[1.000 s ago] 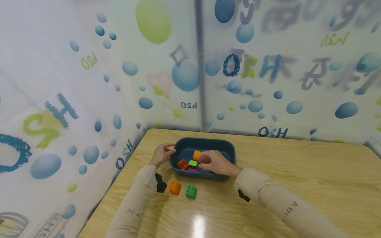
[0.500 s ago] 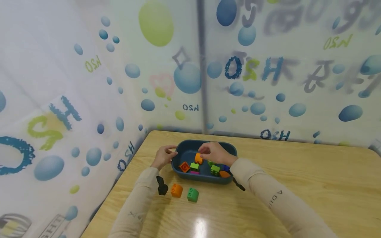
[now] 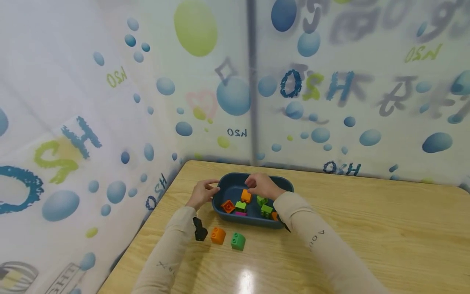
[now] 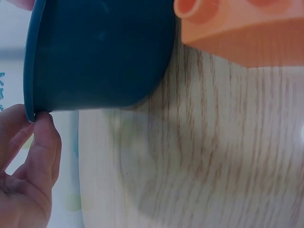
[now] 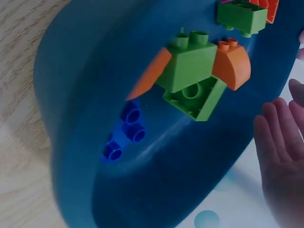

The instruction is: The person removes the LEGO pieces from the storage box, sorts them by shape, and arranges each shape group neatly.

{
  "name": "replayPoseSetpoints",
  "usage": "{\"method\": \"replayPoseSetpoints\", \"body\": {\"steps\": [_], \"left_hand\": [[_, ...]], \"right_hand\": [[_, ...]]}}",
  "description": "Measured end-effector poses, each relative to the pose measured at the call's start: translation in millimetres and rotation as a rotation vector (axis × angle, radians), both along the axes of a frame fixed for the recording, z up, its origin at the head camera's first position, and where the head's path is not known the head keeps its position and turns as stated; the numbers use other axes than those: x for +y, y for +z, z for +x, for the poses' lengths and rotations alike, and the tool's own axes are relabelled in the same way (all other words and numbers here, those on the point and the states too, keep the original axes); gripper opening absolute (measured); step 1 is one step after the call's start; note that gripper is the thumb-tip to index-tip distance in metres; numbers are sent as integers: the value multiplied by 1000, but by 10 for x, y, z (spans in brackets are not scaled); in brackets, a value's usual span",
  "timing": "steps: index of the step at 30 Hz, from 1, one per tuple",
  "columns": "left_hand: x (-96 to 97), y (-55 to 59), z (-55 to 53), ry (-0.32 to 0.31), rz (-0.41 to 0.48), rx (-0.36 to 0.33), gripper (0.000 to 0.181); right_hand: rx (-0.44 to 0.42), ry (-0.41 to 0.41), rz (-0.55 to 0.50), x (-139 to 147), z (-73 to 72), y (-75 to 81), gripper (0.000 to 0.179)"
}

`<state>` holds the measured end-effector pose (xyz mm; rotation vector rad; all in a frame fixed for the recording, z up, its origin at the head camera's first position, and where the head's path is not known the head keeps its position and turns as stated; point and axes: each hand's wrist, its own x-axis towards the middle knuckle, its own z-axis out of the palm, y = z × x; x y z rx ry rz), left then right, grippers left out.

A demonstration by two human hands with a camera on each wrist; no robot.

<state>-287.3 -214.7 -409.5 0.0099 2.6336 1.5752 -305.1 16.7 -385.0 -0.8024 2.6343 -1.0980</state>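
A dark blue plastic tub holds several toy building bricks. My left hand pinches its left rim; in the left wrist view the fingers are right at the rim's edge, thumb and finger on either side. My right hand hovers over the tub's back half, nothing in it, the fingers fairly straight in the right wrist view. Nearest to it is a curved orange brick. Green bricks, a blue brick and a red-orange brick lie around inside.
On the wooden table, in front of the tub, stand an orange brick and a green brick. A patterned white curtain hangs close behind the table, and another side of it on the left.
My right hand has lifted slightly back and its forearm swung left, uncovering more bricks on the tub's right side. The left hand stays on the rim. The view has shifted a little.
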Motion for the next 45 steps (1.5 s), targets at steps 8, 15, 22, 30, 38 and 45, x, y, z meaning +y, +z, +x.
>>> {"method": "replayPoseSetpoints", "body": {"steps": [8, 15, 22, 30, 38, 45], "left_hand": [[20, -37, -47, -19, 15, 4, 36], [-11, -45, -40, -11, 7, 3, 35], [-7, -22, -47, -6, 13, -6, 35], [-17, -41, -55, 9, 12, -21, 36], [-22, -33, -65, -14, 22, 1, 35], [-30, -49, -52, -3, 22, -6, 35]], "right_hand": [[1, -41, 23, 12, -60, -134, 25], [-5, 71, -15, -115, -67, -188, 28], [-20, 34, 40, -162, -81, -207, 30], [2, 44, 116, -163, -98, -294, 32], [34, -25, 129, -129, -60, -288, 28], [4, -45, 120, -100, -49, -304, 29]]}}
